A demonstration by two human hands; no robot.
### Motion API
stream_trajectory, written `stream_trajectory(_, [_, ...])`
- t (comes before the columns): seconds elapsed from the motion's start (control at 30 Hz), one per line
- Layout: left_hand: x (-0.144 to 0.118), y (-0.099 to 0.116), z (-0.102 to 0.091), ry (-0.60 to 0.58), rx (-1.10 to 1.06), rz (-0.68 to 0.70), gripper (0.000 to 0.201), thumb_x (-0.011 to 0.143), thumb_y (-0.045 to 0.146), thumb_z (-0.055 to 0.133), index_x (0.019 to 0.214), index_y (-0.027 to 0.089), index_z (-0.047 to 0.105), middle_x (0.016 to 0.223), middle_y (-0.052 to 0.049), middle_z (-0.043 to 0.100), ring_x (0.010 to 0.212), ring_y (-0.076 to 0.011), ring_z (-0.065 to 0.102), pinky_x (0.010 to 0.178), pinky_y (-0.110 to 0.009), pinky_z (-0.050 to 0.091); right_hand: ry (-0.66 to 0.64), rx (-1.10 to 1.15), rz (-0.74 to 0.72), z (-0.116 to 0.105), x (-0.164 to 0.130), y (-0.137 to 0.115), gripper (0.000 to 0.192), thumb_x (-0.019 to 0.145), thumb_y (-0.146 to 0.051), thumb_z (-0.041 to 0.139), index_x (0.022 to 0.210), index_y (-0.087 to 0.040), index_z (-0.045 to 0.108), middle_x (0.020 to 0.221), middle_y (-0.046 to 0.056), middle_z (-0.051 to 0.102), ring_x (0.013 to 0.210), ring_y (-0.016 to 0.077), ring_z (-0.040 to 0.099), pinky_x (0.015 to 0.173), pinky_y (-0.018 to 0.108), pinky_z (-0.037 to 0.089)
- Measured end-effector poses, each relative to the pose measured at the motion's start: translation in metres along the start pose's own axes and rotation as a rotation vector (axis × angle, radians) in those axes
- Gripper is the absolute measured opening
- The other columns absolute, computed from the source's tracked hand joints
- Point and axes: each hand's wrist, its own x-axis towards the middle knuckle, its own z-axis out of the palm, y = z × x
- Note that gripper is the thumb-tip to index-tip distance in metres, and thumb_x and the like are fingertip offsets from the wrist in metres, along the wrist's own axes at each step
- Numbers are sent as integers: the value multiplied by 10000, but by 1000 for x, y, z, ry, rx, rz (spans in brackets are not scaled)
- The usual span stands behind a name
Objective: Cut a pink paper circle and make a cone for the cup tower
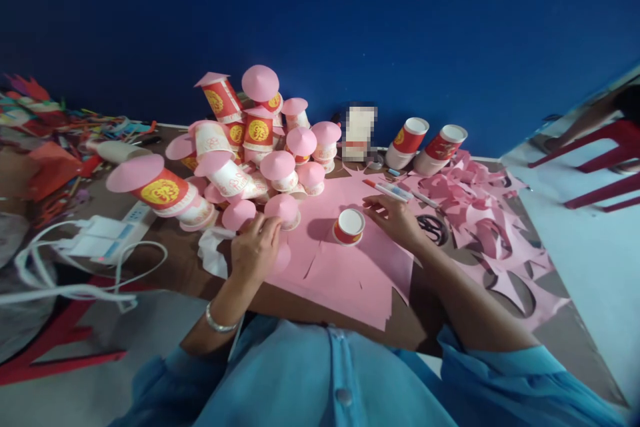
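Note:
My left hand (254, 245) is closed, its fingertips bent together beside a paper cup topped with a pink paper cone (283, 209). Whether it pinches anything is hidden. A pale pink round patch (279, 260) shows just below those fingers. My right hand (393, 219) has its fingers apart and holds nothing I can see. It hovers just right of an upside-down red and white paper cup (349, 227), which stands on pink paper sheets (325, 273). Just above the right hand lies a marker (387, 189) with an orange-red end.
Several cone-topped paper cups (257, 130) crowd the left. Two cup stacks (407, 143) lean near the wall. Black-handled scissors (433, 229) and pink paper scraps (480, 207) lie right. A power strip (133, 230) with white cables is at left; red stools (610, 147) stand beyond.

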Motion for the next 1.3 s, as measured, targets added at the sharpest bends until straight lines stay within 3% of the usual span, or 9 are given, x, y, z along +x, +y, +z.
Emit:
stream_trajectory(0.2, [-6,4,-7,99,-64,102,124,980,184,566,885,204,643,819,-50,674,728,-205,655,579,-307,431,-29,21,-68,0,-11,-3,262,935,-292,605,1138,-189,735,1032,106,781,863,211,749,737,351,653])
stream_trajectory(0.33, [-5,32,-15,47,-419,162,47,967,178,618,989,214,597,909,-35,667,791,-162,672,729,-276,548,-49,65,-72,2,-15,0,308,902,-201,572,1173,-201,719,1072,99,777,930,213,757,751,338,653])
stream_trajectory(0.43, [4,60,-14,-105,-600,147,304,930,165,674,1200,231,549,1070,-52,666,863,-164,690,790,-307,599,-27,57,-28,6,-14,3,277,899,-199,578,1137,-201,719,1073,95,777,933,216,755,738,328,637])
stream_trajectory(0.5, [13,73,-9,-181,-622,161,588,871,167,753,1369,243,450,1292,-107,627,1107,-231,687,919,-386,611,-8,13,-14,10,-15,4,254,896,-192,588,1114,-196,720,1068,95,773,919,218,749,732,323,620])
stream_trajectory(0.57, [22,79,-2,-214,-616,203,713,841,185,795,1428,231,393,1387,-145,592,1289,-296,618,1040,-465,570,2,-61,-27,14,-17,4,241,896,-176,589,1096,-199,722,1070,93,766,923,220,739,758,329,602])
stream_trajectory(0.73, [34,81,18,-298,-610,265,639,813,128,795,1343,212,448,1320,-135,639,1264,-309,631,1027,-478,566,11,-180,-115,20,-24,5,251,914,-156,579,1113,-192,728,1128,112,750,1000,243,719,846,346,575])
stream_trajectory(0.93, [31,89,35,-245,-648,223,527,830,207,815,1260,216,510,1223,-109,686,1164,-289,672,973,-463,589,23,-193,-149,21,-25,5,268,908,-159,589,1134,-186,730,1140,114,743,998,236,718,854,333,581])
stream_trajectory(1.13, [-6,76,14,-253,-667,164,627,866,171,781,1401,220,457,1316,-125,668,1217,-275,675,1015,-450,596,19,-253,-223,21,-27,-1,278,930,-175,583,1166,-183,731,1148,128,742,1010,252,718,875,369,582])
stream_trajectory(1.3, [-45,50,-8,-181,-607,175,421,943,128,668,1336,212,543,1162,-87,704,1077,-210,714,950,-357,619,49,-239,-260,24,-28,0,271,945,-176,570,1167,-179,726,1129,140,736,1012,268,718,876,405,597])
